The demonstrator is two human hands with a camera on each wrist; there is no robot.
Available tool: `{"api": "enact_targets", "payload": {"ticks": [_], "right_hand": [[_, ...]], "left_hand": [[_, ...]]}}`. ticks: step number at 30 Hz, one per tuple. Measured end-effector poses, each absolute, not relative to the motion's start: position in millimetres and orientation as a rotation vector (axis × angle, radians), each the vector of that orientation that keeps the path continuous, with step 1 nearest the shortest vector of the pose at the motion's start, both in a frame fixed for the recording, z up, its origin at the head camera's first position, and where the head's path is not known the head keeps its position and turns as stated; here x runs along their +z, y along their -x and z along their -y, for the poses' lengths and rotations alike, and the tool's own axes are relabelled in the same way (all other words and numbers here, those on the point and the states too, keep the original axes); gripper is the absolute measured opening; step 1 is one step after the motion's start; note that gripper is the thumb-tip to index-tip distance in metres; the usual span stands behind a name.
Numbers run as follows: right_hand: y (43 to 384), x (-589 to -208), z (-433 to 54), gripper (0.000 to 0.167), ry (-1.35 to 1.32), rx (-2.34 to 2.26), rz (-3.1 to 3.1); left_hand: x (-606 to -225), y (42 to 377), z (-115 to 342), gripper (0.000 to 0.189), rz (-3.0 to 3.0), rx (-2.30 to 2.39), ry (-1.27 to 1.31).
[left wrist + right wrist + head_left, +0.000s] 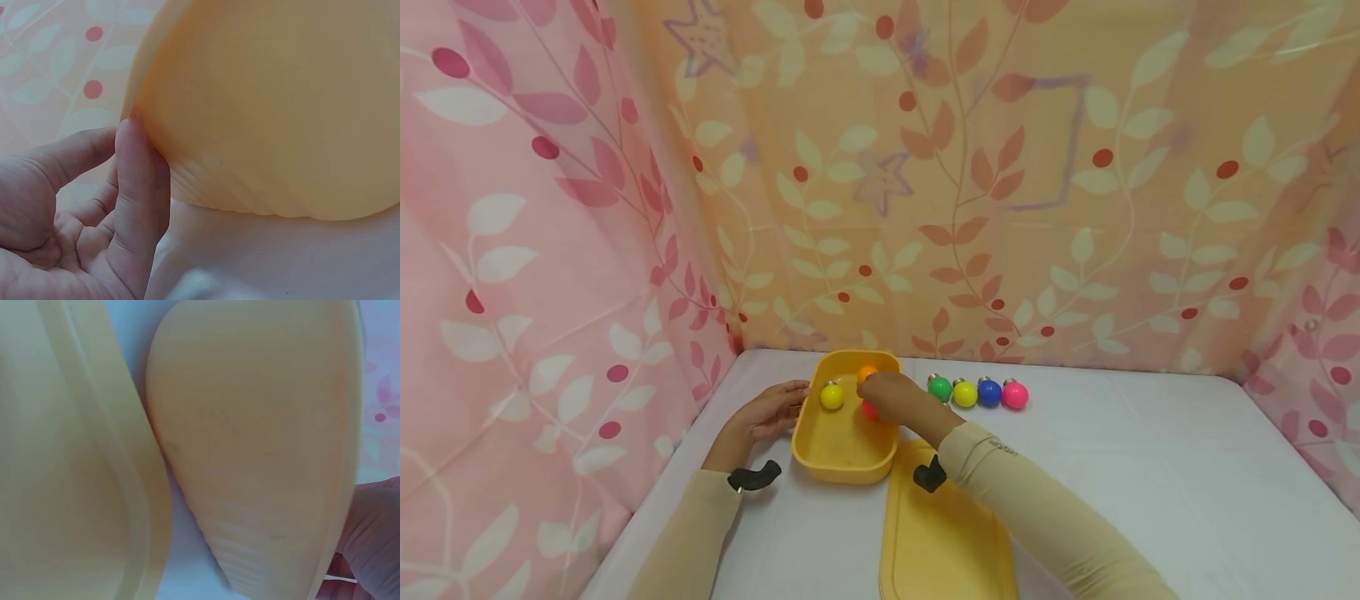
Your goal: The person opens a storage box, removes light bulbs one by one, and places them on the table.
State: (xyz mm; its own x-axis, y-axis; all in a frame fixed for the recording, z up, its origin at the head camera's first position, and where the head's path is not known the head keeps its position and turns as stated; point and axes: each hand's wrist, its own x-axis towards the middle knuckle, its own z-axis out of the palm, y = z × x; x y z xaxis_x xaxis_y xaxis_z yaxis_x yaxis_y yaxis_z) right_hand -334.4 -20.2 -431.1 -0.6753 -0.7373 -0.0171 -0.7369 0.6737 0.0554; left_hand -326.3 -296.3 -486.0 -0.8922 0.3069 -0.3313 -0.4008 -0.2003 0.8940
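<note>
A yellow plastic box (842, 467) stands lidless on the table, its raised side filling much of both wrist views. Inside lies a yellow bulb (832, 397) at the left; an orange bulb (867, 373) and a pinkish-red bulb (869, 410) are farther right. My left hand (775, 410) touches the box's left side, its fingertips (128, 134) against the wall just under the rim. Reaching over the right rim, my right hand (898, 398) is down at the orange and pinkish-red bulbs. Its fingertips are hidden, so whether it grips either bulb is unclear.
Right of the box, a green bulb (939, 388), a yellow bulb (965, 393), a blue bulb (989, 393) and a pink bulb (1016, 395) lie in a row. The yellow lid (947, 542) lies in front, under my right forearm. Patterned cloth (1000, 250) hangs around the white table (1150, 467).
</note>
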Motion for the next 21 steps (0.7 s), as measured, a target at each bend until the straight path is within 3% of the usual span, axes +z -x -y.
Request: {"api": "enact_targets", "payload": {"ticks": [21], "right_hand": [[338.4,-437.6,19.0,0.023,-1.263,-0.040,2.840]], "left_hand": [[-488.6,328.4,298.0,0.040,-1.623,2.118,0.113]]}}
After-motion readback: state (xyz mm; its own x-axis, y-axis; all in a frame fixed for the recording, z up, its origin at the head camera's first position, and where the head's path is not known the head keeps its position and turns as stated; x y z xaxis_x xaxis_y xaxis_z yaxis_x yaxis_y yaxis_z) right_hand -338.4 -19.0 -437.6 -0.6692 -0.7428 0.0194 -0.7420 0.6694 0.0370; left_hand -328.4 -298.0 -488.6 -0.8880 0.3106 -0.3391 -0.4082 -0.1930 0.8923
